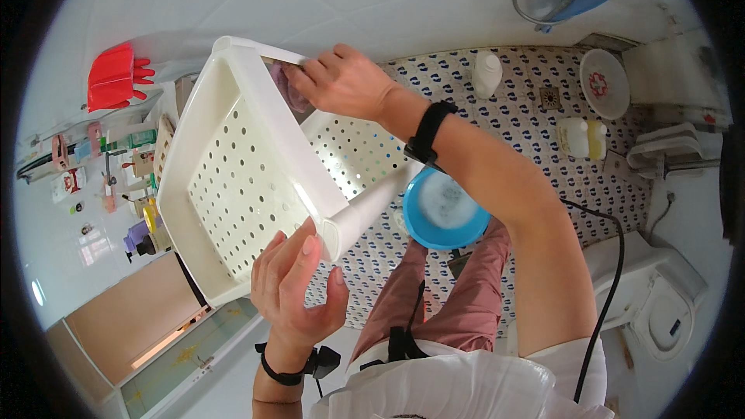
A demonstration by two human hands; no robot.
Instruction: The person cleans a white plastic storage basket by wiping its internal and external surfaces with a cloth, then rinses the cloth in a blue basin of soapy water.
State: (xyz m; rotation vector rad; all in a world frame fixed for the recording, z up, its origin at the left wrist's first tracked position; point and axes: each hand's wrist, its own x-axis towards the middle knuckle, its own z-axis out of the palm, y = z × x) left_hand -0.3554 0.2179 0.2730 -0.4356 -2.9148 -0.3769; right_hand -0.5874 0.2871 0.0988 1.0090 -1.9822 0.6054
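Observation:
A white plastic shelf rack with perforated tiers rises before me at the left. My right hand reaches across its far side, fingers bent over a purplish cloth at the rack's frame. Part of the cloth is hidden by the frame and fingers. My left hand is at the near corner of the upper tier, fingers spread, thumb apart, fingertips against or just in front of the rack's edge. Below, a blue basin of foamy water stands on the floor near my legs.
Bottles and jugs stand on the patterned floor, near a drain and a white basin. A toilet is at right. Red gloves hang at left above crowded toiletries. A black cable runs beside my right arm.

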